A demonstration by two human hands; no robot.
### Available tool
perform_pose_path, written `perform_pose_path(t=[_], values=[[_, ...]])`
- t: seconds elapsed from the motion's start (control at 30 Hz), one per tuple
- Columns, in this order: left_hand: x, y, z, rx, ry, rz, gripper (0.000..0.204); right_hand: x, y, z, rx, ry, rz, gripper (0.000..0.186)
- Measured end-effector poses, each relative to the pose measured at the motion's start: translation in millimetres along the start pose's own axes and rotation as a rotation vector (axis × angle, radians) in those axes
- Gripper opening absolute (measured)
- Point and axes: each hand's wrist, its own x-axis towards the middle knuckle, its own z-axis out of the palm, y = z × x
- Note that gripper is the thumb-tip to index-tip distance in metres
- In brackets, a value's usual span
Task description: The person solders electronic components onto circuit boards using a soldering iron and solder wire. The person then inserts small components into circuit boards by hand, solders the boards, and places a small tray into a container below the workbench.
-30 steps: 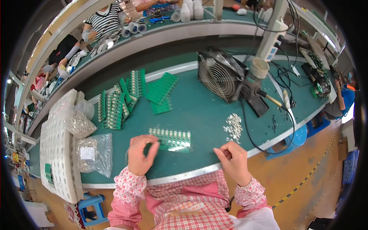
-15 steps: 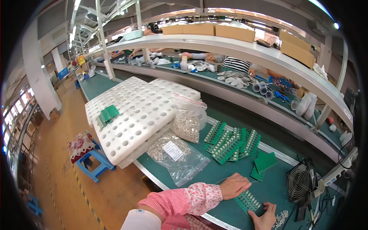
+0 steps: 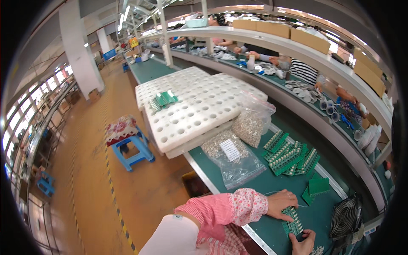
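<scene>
A green circuit board [image 3: 293,222] with rows of small pale parts lies on the green bench, between my two hands. My left hand [image 3: 280,203], in a pink patterned sleeve, bends over the board's far end with its fingers closed on the edge. Holding the near end is my right hand [image 3: 303,244], its thumb and forefinger at two sides of the corner. A thin cord runs by my left wrist. Beside my right hand sits a small heap of metal parts [image 3: 318,250], cut off by the picture's lower edge.
Beyond my hands lie stacked populated boards [image 3: 289,157] and plain green boards [image 3: 318,186]. Two plastic bags of small parts [image 3: 250,127] lean by white perforated foam slabs [image 3: 199,102]. At right stands a black fan [image 3: 345,217]; at left, a blue stool [image 3: 135,149]. People work across the line.
The view has swung left, so the bench things appear farther right and lower. My left fingers have come down onto the board's far end; the right hand stays at its near end.
</scene>
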Motion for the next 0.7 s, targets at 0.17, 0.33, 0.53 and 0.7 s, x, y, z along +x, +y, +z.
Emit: perform_pose_path(t=[0.17, 0.33, 0.53, 0.7], values=[[6, -1, -10, 0.026, 0.074, -0.019, 0.048, 2, 0, 6, 0.026, 0.07, -0.031, 0.046], [19, -8, -26, -0.119, -0.03, -0.051, 0.042, 0, 6, 16, 0.15, 0.123, -0.095, 0.048], [21, -12, -33, -0.251, -0.257, -0.243, 0.033, 1, 6, 17, 0.138, 0.03, -0.075, 0.044], [10, -21, -17, -0.208, 0.019, -0.132, 0.025, 4, 15, 19, 0.175, -0.005, -0.073, 0.04]])
